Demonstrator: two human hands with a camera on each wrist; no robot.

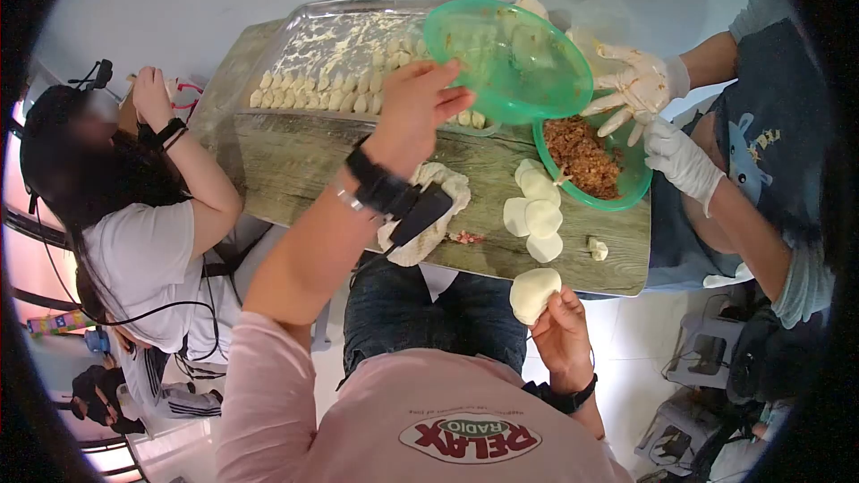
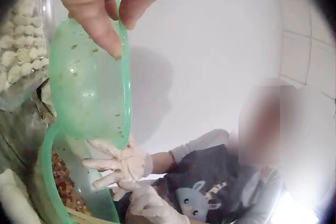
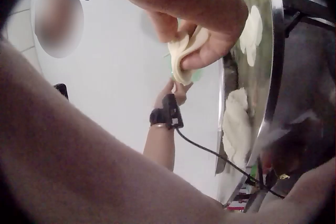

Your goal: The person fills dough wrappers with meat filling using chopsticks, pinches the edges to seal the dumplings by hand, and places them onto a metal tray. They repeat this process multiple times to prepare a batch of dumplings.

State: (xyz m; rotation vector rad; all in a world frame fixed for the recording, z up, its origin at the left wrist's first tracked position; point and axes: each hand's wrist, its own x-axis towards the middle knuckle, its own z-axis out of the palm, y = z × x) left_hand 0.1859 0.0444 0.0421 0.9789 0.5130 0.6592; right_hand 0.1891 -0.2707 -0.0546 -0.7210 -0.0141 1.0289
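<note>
My left hand (image 1: 419,107) grips the rim of a translucent green plastic bowl (image 1: 510,63), lifted and tilted above the table. Thumb and fingers pinch that rim in the left wrist view, and brown specks cling to the bowl (image 2: 89,87) inside. Beneath it, partly covered, a second green bowl (image 1: 637,188) contains brown minced filling (image 1: 582,156). Low at the table's front edge, my right hand (image 1: 564,335) pinches a pale round dough wrapper (image 1: 534,293). Seen from the right wrist, the wrapper (image 3: 182,58) is bent into a fold between thumb and fingers.
Rows of dumplings (image 1: 331,94) fill part of a floured clear tray (image 1: 295,31). Several wrappers (image 1: 541,215) overlap on the wooden table (image 1: 358,148), near a dough lump (image 1: 429,224). Another person's gloved hands (image 1: 644,89) are beside the filling bowl. A person (image 1: 152,241) sits at left.
</note>
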